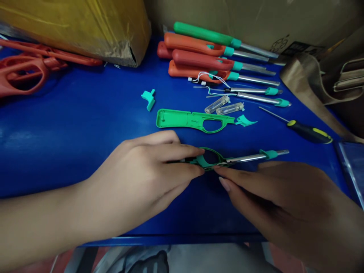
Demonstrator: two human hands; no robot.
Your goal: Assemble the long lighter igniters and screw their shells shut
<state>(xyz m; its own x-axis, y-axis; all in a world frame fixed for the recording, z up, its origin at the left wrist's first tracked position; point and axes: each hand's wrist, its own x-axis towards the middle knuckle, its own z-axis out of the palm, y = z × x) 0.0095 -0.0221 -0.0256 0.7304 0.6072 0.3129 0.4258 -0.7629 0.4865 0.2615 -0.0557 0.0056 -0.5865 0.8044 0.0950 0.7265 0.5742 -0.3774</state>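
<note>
My left hand [142, 170] reaches over a green half shell of a lighter [218, 152] and holds it down with its fingertips; the handle end is hidden under the hand. A teal trigger [203, 161] lies in this shell by my fingers. From the shell's right end runs a metal lighter tube [247, 157] with a teal collar [269, 154]. My right hand [278, 189] is closed in a pinch at the shell's lower edge, its fingertips on a thin pale wire [222, 164]. Beyond my hands lies the matching green half shell [176, 119], with a teal nozzle piece [246, 121] at its tip.
Behind lie several closed lighters [201, 58], two wired metal tubes [256, 98], two clear fuel tanks [229, 109] and a screwdriver [309, 131]. A loose teal trigger [148, 99] sits left of them. Red shells [25, 72] and a taped box [85, 30] stand at the far left.
</note>
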